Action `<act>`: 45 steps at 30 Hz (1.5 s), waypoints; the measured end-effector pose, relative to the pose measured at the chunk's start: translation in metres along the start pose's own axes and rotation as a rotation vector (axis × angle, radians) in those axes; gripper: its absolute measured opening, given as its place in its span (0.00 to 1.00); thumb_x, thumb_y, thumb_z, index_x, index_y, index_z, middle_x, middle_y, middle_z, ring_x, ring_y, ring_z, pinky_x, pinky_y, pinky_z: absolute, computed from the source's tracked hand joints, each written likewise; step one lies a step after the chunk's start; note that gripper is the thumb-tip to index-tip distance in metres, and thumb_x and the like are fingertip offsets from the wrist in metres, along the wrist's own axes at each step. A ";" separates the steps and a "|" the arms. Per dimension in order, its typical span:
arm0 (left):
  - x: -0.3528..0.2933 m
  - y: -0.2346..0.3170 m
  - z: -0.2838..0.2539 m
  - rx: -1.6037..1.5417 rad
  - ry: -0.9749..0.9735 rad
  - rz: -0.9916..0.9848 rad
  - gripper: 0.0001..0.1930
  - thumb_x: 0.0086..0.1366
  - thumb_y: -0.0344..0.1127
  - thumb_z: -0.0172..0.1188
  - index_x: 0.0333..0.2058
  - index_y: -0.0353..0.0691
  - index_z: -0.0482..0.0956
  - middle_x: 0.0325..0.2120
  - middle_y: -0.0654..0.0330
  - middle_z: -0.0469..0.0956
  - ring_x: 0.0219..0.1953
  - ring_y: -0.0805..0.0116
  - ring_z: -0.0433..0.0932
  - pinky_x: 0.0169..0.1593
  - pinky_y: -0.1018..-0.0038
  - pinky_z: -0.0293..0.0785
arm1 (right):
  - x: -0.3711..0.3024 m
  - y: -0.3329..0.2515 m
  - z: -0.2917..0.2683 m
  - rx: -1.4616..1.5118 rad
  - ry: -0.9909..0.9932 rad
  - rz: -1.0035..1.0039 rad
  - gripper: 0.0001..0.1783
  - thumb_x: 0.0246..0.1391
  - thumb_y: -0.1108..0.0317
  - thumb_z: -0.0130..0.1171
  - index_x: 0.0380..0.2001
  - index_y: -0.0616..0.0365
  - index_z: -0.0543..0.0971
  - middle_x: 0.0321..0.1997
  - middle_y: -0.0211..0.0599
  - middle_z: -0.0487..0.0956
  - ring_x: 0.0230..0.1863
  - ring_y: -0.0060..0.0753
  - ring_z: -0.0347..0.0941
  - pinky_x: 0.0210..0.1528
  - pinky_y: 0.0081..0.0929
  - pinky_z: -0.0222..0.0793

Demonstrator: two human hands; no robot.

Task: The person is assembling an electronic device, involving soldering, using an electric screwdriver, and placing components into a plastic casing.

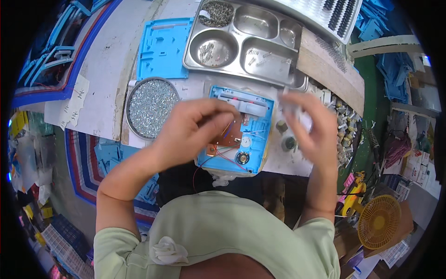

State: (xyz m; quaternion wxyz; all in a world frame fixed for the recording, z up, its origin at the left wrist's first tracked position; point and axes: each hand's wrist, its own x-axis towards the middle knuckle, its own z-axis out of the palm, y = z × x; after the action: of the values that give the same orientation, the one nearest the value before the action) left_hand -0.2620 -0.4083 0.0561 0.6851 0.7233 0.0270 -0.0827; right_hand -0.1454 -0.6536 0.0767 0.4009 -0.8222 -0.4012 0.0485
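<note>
A shallow blue plastic case [218, 162] lies in front of me. Inside it are a brown circuit board [232, 138], thin coloured wires, a round black-rimmed speaker [242, 158] and a grey part [254, 109] near the far edge. Over the case's left side, my left hand [188, 128] is closed in a pinch above the circuit board; its fingertips hide whatever they hold. My right hand [312, 125] is in the air just right of the case, fingers bent and smeared by motion. Whether it holds anything cannot be made out.
Left of the case stands a round dish [127, 116] full of small silvery screws [153, 106]. Beyond are a blue panel [163, 49] and a metal compartment tray [239, 39] with springs. A flat strip [323, 65] and small parts [344, 125] lie right. A yellow fan [380, 221] stands lower right.
</note>
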 end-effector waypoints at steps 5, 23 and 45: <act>-0.030 -0.007 0.024 -0.052 -0.191 -0.067 0.07 0.71 0.25 0.57 0.44 0.30 0.82 0.33 0.62 0.82 0.29 0.81 0.76 0.34 0.81 0.73 | -0.057 -0.026 0.035 0.367 -0.140 -0.148 0.18 0.47 0.79 0.68 0.45 0.61 0.83 0.36 0.41 0.84 0.34 0.42 0.80 0.37 0.34 0.74; -0.041 0.001 0.025 -0.234 -0.456 -0.344 0.06 0.69 0.27 0.61 0.41 0.31 0.83 0.26 0.64 0.79 0.28 0.81 0.76 0.31 0.80 0.71 | -0.077 -0.023 0.022 0.491 -0.205 -0.207 0.19 0.43 0.81 0.68 0.43 0.62 0.84 0.37 0.39 0.83 0.34 0.40 0.79 0.36 0.35 0.76; 0.037 -0.021 0.067 0.956 -0.135 0.274 0.09 0.58 0.36 0.68 0.34 0.39 0.82 0.25 0.54 0.81 0.30 0.52 0.82 0.36 0.58 0.77 | -0.136 0.026 0.045 1.508 0.169 0.158 0.29 0.55 0.55 0.72 0.51 0.65 0.74 0.35 0.54 0.83 0.32 0.46 0.83 0.37 0.39 0.80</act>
State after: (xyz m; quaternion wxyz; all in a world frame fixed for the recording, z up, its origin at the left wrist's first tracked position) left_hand -0.2345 -0.4763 0.0260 0.2816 0.9462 -0.1537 -0.0418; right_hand -0.2389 -0.7298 -0.0051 0.8786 -0.3528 -0.1672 0.2750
